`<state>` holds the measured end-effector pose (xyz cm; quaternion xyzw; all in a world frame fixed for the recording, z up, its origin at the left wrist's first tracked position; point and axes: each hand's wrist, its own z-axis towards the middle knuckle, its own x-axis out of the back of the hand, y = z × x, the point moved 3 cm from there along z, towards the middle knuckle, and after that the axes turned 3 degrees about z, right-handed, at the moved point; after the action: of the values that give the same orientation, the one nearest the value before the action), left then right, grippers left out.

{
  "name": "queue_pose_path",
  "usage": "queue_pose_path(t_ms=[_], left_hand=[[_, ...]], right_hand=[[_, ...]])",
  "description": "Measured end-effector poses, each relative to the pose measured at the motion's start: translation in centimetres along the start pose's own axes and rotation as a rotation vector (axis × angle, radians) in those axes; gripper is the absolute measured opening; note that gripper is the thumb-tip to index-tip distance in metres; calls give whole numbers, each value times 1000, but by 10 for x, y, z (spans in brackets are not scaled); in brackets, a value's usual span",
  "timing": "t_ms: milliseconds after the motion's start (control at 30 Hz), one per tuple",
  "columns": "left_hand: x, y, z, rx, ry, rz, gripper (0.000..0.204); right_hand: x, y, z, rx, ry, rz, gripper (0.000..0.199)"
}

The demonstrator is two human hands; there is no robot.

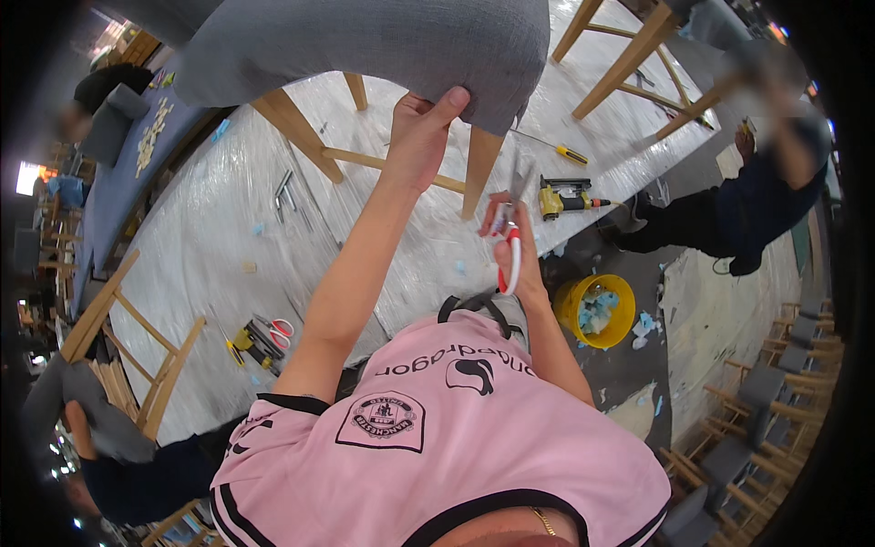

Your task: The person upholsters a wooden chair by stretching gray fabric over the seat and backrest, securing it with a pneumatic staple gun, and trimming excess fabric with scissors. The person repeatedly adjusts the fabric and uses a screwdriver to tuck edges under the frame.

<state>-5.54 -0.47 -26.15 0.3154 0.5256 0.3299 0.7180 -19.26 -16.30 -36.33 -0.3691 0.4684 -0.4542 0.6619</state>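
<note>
A chair with a grey fabric seat [365, 46] and pale wooden legs [481, 169] stands in front of me on a plastic-covered table [210, 264]. My left hand [422, 137] grips the lower edge of the grey fabric near a front corner, thumb lying on the outer side. Just right of that leg, my right hand [521, 239] holds scissors [514, 260] with red and white handles. Their blades point up toward the fabric's corner and look apart from it. Some of the right fingers are hidden behind the handles.
Right of the chair lie a yellow-handled screwdriver [571, 155] and a yellow staple gun [556, 202]. Another stapler [260, 345] and red-handled scissors [281, 330] rest at near left. A yellow bucket [622, 321] with scraps stands on the floor. Co-workers [766, 182] are on both sides.
</note>
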Motion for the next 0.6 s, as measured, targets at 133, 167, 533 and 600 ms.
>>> queue_pose_path(t_ms=[133,167,533,600], left_hand=[[4,6,2,12,14,154,45],[6,7,1,13,2,193,46],[-1,13,-5,-46,26,219,41],[1,10,0,-92,20,263,39]], right_hand=[[-33,1,17,31,-75,-190,69],[-39,1,21,-13,-56,-186,72],[-55,-16,74,175,104,-240,73],[-55,-15,78,214,126,-272,69]])
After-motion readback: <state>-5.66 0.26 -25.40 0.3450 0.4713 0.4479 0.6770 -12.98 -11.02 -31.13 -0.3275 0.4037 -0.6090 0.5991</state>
